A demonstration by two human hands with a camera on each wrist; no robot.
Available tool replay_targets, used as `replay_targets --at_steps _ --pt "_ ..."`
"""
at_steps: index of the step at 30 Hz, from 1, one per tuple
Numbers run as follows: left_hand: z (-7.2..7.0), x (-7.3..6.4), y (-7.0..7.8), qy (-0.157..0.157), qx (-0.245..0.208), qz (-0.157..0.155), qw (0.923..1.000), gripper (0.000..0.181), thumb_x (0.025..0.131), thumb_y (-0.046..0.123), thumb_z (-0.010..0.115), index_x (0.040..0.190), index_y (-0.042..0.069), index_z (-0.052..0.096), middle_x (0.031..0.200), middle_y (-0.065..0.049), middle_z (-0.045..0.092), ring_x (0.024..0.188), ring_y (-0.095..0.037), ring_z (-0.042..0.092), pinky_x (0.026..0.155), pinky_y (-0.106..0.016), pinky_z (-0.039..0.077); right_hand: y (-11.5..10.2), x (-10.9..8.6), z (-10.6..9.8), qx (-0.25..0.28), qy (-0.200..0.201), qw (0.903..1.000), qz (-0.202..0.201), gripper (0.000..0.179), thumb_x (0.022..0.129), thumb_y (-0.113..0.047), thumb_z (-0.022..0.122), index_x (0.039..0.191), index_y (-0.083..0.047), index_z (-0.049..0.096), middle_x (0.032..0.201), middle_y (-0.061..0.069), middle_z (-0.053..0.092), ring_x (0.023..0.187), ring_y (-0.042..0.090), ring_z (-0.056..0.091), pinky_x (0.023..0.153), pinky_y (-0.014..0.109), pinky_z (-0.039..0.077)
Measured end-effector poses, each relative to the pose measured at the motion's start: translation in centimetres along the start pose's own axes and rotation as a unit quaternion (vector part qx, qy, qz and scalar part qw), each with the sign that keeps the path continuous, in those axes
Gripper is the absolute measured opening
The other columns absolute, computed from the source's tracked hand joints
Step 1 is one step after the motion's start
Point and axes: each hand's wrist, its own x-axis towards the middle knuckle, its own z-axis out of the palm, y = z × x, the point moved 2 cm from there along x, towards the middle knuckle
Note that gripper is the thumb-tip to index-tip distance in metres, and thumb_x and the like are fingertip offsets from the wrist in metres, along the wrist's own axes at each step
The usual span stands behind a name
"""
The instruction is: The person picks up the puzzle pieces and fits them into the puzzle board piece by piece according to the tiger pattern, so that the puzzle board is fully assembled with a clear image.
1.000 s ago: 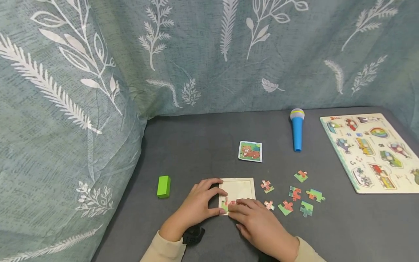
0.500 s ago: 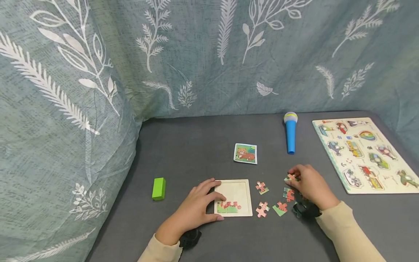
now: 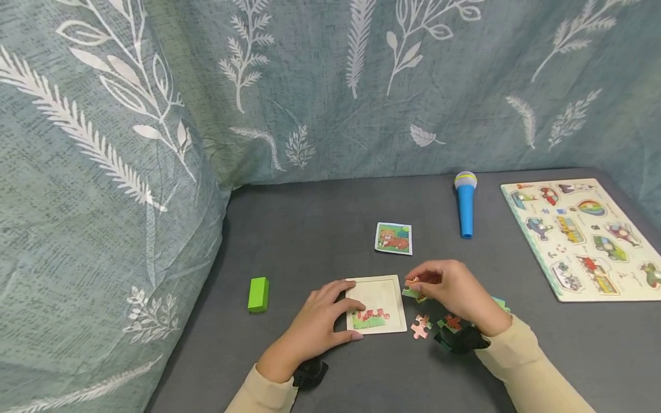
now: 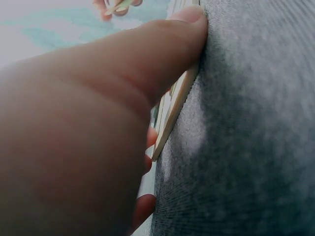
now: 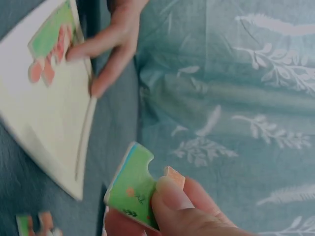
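My left hand (image 3: pixel 319 318) holds the left side of a pale wooden puzzle tray (image 3: pixel 379 293), thumb at the front corner, another finger at the far corner. Joined green and red jigsaw pieces (image 3: pixel 370 318) lie in the tray's near left part, with one fingertip on them. Just right of the tray, my right hand (image 3: pixel 457 288) pinches a green jigsaw piece (image 5: pixel 132 184) with a straight edge and some orange, between thumb and fingers. Below that hand lie loose pieces, among them a pinkish one (image 3: pixel 420 327) and a red-green one (image 3: pixel 453 323); the wrist partly hides others.
Behind the tray lies a small picture card (image 3: pixel 393 238) of a tiger-like animal. A blue toy microphone (image 3: pixel 466 206) and a large vehicle puzzle board (image 3: pixel 583 241) are at the right. At the left stands a green block (image 3: pixel 258 295). A leaf-patterned cloth (image 3: pixel 330 115) hangs behind.
My right hand left the tray, picked up a jigsaw piece on the right, and has brought it back left to the tray's edge. The left hand stays on the tray.
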Motion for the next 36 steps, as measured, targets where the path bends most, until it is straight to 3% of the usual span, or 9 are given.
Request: replay_targets --at_steps 4,10,16,19,23,26,29,32,36 --pt "0.1 0.2 0.0 -0.006 0.008 0.007 0.9999 0.051 0.087 0.044 0.086 0.134 0.029 0.070 0.160 -0.005 0.043 0.150 -0.028 0.035 0.110 -0.055 0.038 -0.1 0.6 0.8 0.013 -0.014 0.9998 0.001 0.016 0.096 -0.003 0.076 0.112 -0.002 0.075 0.093 0.002 0.073 0.076 0.016 0.069 0.065 0.034 0.059" --pt "0.0 0.1 -0.1 -0.017 0.012 0.012 0.9997 0.046 0.090 0.041 0.085 0.133 0.033 0.072 0.159 -0.006 0.044 0.150 -0.028 0.035 0.108 -0.055 0.039 -0.1 2.1 1.6 -0.009 -0.031 0.9991 -0.026 0.015 0.096 0.000 0.075 0.110 -0.004 0.077 0.095 0.002 0.072 0.076 0.014 0.065 0.064 0.030 0.056" --pt "-0.2 -0.2 -0.1 -0.017 0.004 0.009 0.9998 0.046 0.089 0.041 0.085 0.133 0.036 0.073 0.159 -0.005 0.044 0.148 -0.029 0.037 0.109 -0.057 0.039 -1.2 3.8 3.3 -0.067 -0.062 0.9926 -0.080 0.028 0.091 0.012 0.074 0.116 -0.003 0.076 0.101 0.003 0.075 0.092 0.019 0.070 0.078 0.034 0.057" --pt "-0.3 -0.3 -0.1 -0.024 -0.004 0.014 0.9996 0.048 0.089 0.042 0.084 0.135 0.036 0.072 0.159 -0.007 0.043 0.148 -0.030 0.037 0.110 -0.059 0.038 -2.1 3.5 4.1 -0.168 -0.030 0.9783 -0.117 0.034 0.087 0.015 0.075 0.114 -0.005 0.079 0.107 0.004 0.076 0.100 0.025 0.069 0.084 0.039 0.057" --pt "-0.7 -0.5 -0.1 -0.036 -0.005 0.022 0.9991 0.050 0.090 0.041 0.083 0.138 0.036 0.071 0.159 -0.008 0.044 0.146 -0.029 0.040 0.111 -0.057 0.039 -3.4 1.9 5.1 -0.307 0.027 0.9403 -0.145 0.027 0.082 0.005 0.085 0.105 -0.008 0.082 0.104 0.005 0.075 0.094 0.028 0.066 0.080 0.044 0.056" --pt "-1.1 -0.5 -0.2 -0.036 0.008 0.025 0.9990 0.049 0.090 0.041 0.083 0.138 0.035 0.071 0.158 -0.008 0.046 0.145 -0.029 0.042 0.111 -0.056 0.040 -3.6 1.0 6.2 -0.367 0.004 0.9165 -0.159 0.034 0.083 -0.008 0.089 0.115 -0.007 0.080 0.107 0.007 0.070 0.092 0.027 0.062 0.078 0.045 0.055" --pt "-1.4 -0.5 -0.2 -0.038 0.018 0.025 0.9988 0.048 0.091 0.042 0.082 0.137 0.034 0.072 0.158 -0.009 0.046 0.145 -0.030 0.042 0.111 -0.057 0.040 -3.3 0.7 7.3 -0.401 -0.029 0.8994 -0.172 0.045 0.086 -0.015 0.088 0.129 -0.008 0.075 0.113 0.008 0.065 0.095 0.026 0.058 0.080 0.044 0.054" --pt "-1.5 -0.5 -0.2 -0.040 0.016 0.026 0.9987 0.048 0.091 0.041 0.082 0.137 0.034 0.072 0.158 -0.011 0.046 0.146 -0.031 0.042 0.112 -0.058 0.039 -3.0 0.8 7.7 -0.411 -0.037 0.8924 -0.182 0.046 0.086 -0.016 0.088 0.130 -0.010 0.075 0.115 0.007 0.065 0.099 0.026 0.059 0.082 0.043 0.054" --pt "-1.3 -0.4 -0.2 -0.035 0.018 0.034 0.9986 0.048 0.091 0.040 0.083 0.137 0.034 0.072 0.158 -0.012 0.046 0.144 -0.032 0.043 0.111 -0.058 0.040 -2.9 0.9 8.0 -0.395 -0.052 0.8999 -0.177 0.043 0.087 -0.011 0.086 0.129 -0.010 0.076 0.126 0.008 0.069 0.110 0.029 0.062 0.090 0.047 0.055"
